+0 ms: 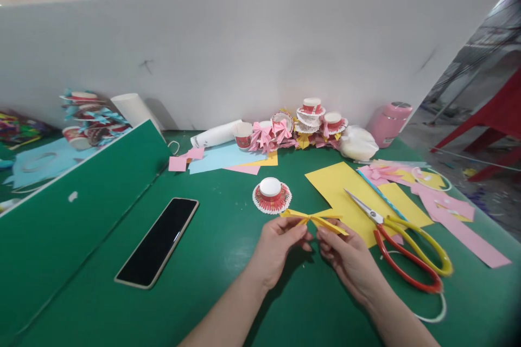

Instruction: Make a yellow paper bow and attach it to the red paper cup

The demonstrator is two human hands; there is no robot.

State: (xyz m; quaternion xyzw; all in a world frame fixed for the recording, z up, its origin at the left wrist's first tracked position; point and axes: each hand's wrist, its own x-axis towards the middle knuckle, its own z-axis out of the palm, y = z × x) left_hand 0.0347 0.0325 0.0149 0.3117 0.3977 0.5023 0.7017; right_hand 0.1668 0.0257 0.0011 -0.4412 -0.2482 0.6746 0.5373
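"Paper bow (310,218) in yellow: where exactly was it?"

"Just below the centre of the frame, held up over the green surface (220,260). The left hand (277,245) pinched its left part between thumb and fingers, and the right hand (347,252) gripped its right part the same way."

"So neither was free. What was near them?"

"A small ornament (272,188), a white-topped red cup on a fluted red-and-white base, sat just beyond the left hand, close to mid-frame."

"And to the right?"

"Yellow sheets (329,178) lay right of centre with a blue stick (380,193) across them. Scissors (377,218) rested partly on the sheets, tips toward the upper left, one handle loop red and the other yellow. Pink paper strips (466,233) were spread toward the right edge."

"What stood at the back?"

"Along the foot of the white partition (228,59), a cluster of decorated cups (312,111) at upper middle, some with pink bows (262,138), and a pink flask (389,126) at upper right. A light-blue sheet (215,161) lay left of the cluster."

"Lower left?"

"A phone (158,243), dark screen up, well apart from both hands."
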